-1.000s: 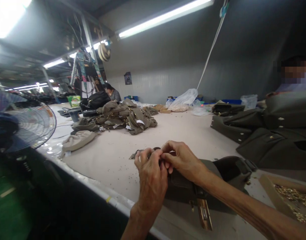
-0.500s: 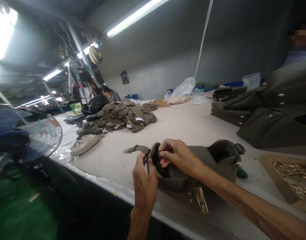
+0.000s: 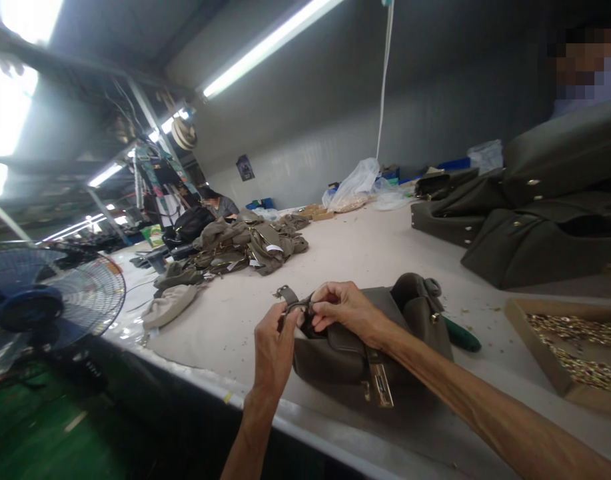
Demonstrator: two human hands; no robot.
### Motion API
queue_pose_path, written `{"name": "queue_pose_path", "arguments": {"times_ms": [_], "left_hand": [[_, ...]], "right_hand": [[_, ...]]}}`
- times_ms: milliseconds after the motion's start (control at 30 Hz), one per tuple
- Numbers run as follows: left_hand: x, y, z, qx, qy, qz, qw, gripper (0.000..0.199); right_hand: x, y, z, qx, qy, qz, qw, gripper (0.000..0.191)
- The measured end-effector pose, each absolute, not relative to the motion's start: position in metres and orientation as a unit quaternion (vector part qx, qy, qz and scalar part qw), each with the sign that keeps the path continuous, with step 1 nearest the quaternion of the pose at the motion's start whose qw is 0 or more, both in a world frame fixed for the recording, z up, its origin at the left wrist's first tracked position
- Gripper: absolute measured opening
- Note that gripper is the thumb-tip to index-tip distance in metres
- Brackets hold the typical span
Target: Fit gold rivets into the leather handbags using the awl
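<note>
Two hands work at the near-left end of a dark olive bag point(image 3: 320, 357), which lies on the desk point(image 3: 355, 247). The left hand point(image 3: 275, 343) grips the bag's edge between thumb and fingers, beside a short strap point(image 3: 287, 295) that sticks out past the fingertips. The right hand point(image 3: 348, 310) has thumb and forefinger pinched together at the same edge; what sits between them is too small to tell. The bag is smooth and leather-like, rounded and slouching, and the hands hide its inside at this end. A flat, oblong, shiny gold clasp point(image 3: 382, 385) hangs at its front.

Right of the bag stands a shallow, straight-walled cardboard box point(image 3: 522, 320) holding a scatter of small gold metal pieces. Between that box and the bag, partly behind the bag, a smooth green object point(image 3: 462, 335) lies on the desk. Beyond the bag to the right, more bags point(image 3: 528, 247) are stacked, dark and stiffer in shape. Beyond it to the left rises a crumpled heap of soft olive pieces point(image 3: 235, 243) with white tags. Straight beyond it slumps a clear, wrinkled plastic sack point(image 3: 355, 183) with pale beige contents at its bottom.
</note>
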State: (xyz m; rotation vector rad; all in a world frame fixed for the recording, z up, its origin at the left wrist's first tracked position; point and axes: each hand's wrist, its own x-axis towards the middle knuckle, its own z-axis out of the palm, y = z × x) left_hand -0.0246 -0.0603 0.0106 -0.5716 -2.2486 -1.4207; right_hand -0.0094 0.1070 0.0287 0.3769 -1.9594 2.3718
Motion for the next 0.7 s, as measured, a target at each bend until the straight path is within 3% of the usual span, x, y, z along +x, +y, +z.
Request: {"name": "queue_pose_path", "arguments": {"times_ms": [100, 200, 367, 533, 700], "left_hand": [[-0.028, -0.056, 0.003, -0.181, -0.790, -0.543, 0.223, 0.032], [-0.028, -0.052, -0.005, -0.156, -0.752, -0.617, 0.173, 0.037], [-0.022, -0.048, -0.011, -0.159, -0.678, -0.708, 0.117, 0.039], [-0.019, -0.050, -0.010, -0.158, -0.662, -0.726, 0.102, 0.034], [-0.021, -0.053, -0.007, -0.173, -0.673, -0.713, 0.093, 0.031]], "right_hand": [[-0.006, 0.106, 0.027, 0.138, -0.631, 0.762, 0.031, 0.036], [0.001, 0.101, 0.024, 0.164, -0.646, 0.744, 0.051, 0.026], [0.009, 0.088, 0.018, 0.188, -0.716, 0.654, 0.155, 0.006], [0.008, 0.078, 0.016, 0.162, -0.788, 0.539, 0.250, 0.011], [0.008, 0.075, 0.017, 0.121, -0.794, 0.547, 0.235, 0.010]]}}
